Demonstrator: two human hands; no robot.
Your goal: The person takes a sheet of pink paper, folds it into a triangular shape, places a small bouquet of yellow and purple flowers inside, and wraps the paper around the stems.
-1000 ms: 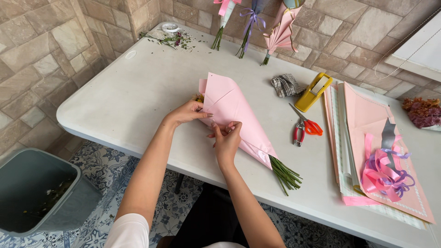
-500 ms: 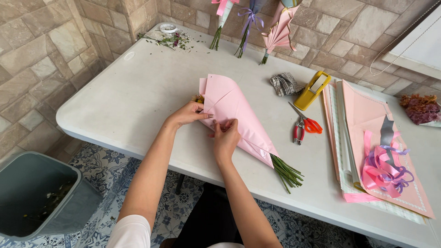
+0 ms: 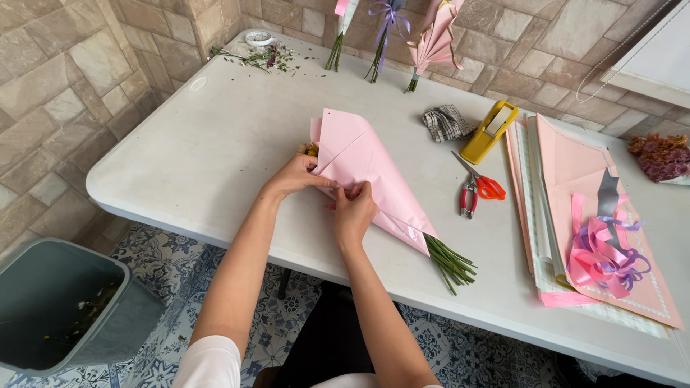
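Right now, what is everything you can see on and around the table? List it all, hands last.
pink paper cone: 1, pink, table centre, wrapped around flowers
green stems: 1 bunch, green, sticking out of the cone's narrow end
scissors: 1, red handles, right of the cone
tape dispenser: 1, yellow, above the scissors
cloth: 1, grey checked, left of the dispenser
wrapping sheets: 1 stack, mostly pink, right side of the table
ribbons: 1 tangle, pink, purple and grey, on the stack
wrapped bouquets: 3, leaning on the back wall
trimmings: scattered, green, far left corner
bin: 1, grey-green, floor at left
table: 1, white
left hand: on the cone's left edge
right hand: pinching the cone's fold
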